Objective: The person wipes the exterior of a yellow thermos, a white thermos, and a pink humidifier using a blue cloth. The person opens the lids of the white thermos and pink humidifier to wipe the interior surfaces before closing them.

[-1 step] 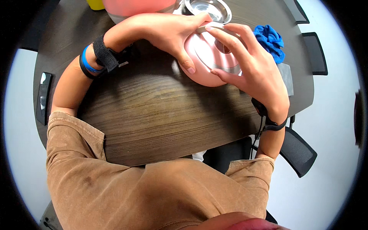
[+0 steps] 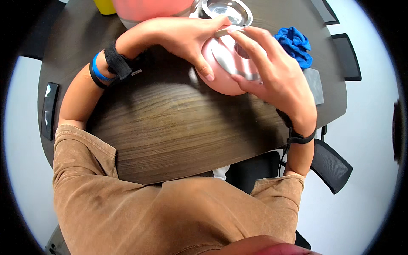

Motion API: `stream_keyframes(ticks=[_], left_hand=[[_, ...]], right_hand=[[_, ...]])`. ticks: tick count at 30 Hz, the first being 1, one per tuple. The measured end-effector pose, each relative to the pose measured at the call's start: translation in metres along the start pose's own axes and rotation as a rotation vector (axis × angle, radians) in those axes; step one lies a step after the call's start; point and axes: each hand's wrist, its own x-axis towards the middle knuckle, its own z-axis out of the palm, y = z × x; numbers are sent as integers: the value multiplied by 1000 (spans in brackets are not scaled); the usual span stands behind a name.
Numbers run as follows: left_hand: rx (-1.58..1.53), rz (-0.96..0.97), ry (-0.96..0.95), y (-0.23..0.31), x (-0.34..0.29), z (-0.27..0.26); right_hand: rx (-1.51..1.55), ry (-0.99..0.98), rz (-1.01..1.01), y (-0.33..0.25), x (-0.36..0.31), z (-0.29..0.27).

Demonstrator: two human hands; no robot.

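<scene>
While the dark wooden table (image 2: 170,127) fills the middle of the view, a yellow thing (image 2: 104,6) and a large pink container (image 2: 153,8) stand at its far edge on the left. Just right of these, the left hand (image 2: 187,38) curls over the near left side of a round pink lid (image 2: 221,80), thumb pressed on its rim, grasping it. This lid, with a shiny metal plate (image 2: 231,59) on its upturned face, sits tilted between both hands above the table's far middle. Behind it stands a steel bowl (image 2: 227,10). The right hand (image 2: 276,76) grips the lid's right side, fingers spread across the metal. Further right lies a crumpled blue cloth (image 2: 295,44).
</scene>
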Motion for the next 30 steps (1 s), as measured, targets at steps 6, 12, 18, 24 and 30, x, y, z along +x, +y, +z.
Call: stream_keyframes(ticks=[6, 12, 18, 24, 30], left_hand=[[53, -20, -57, 4, 5, -6], [-76, 88, -15, 23, 3, -12], [-22, 86, 76, 46, 8, -16], [144, 44, 115, 56, 14, -17], [447, 160, 277, 62, 10, -6]], right_hand=[[-148, 184, 36, 26, -6, -2], [-18, 240, 127, 32, -12, -1], [-70, 357, 143, 69, -16, -9], [22, 46, 424, 163, -67, 20], [-242, -108, 618, 136, -62, 14]])
